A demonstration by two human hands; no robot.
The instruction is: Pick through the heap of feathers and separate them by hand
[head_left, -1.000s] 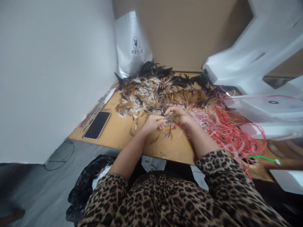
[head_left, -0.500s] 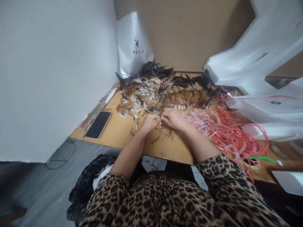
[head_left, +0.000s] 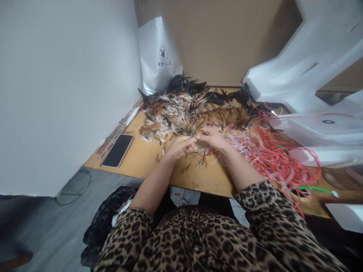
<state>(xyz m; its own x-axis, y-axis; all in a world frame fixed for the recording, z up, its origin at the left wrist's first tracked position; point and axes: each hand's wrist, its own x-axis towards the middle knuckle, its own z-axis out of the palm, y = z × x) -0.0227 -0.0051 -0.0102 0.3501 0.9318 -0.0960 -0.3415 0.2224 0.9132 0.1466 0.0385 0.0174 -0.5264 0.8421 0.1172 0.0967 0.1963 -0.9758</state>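
My left hand [head_left: 181,147] is closed in a pinch, and a small brown feather tuft [head_left: 195,129] seems to rise from its fingertips. Meeting it from the right, my right hand [head_left: 212,136] pinches thumb and finger together at the same spot; what lies in that pinch is too small to make out. A faint pale strip hangs below the right wrist. Just beyond both hands spreads a pile of brown, cream and black feathers [head_left: 172,109]. Loose feathers [head_left: 201,160] lie on the tabletop [head_left: 153,158] beneath them. Beside my right forearm is a tangle of red and pink plastic strips [head_left: 272,155].
A phone [head_left: 118,150] lies at the table's left edge, near thin sticks by the white wall. At the back stands a silver bag [head_left: 160,56]. White molded pieces [head_left: 306,136] crowd the right side. A black plastic bag [head_left: 107,215] sits on the floor at left.
My right hand's fingers have lifted and spread slightly, with the wrist shifting a little right. My left hand has turned so its thumb lies straighter toward the right fingertips.
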